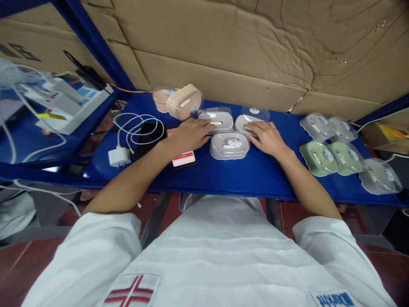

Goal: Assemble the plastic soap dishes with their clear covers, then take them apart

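Resting with its fingers on the left pale box point(223, 116) is the left hand point(191, 131); the right hand point(267, 135) touches the right pale box point(241, 123), on the blue table point(255, 177). Whether they grip, I cannot tell. The front box point(220, 149) has a round label point(234, 142) (unreadable); a shirt patch point(334, 299) begins "Dark".

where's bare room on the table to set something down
In front of the three middle pale cases, right of the lit phone, the table is bare to its front edge. Another patch lies between the right hand and the green cases. Crowded: the left end, with charger and cable, and around the left hand.
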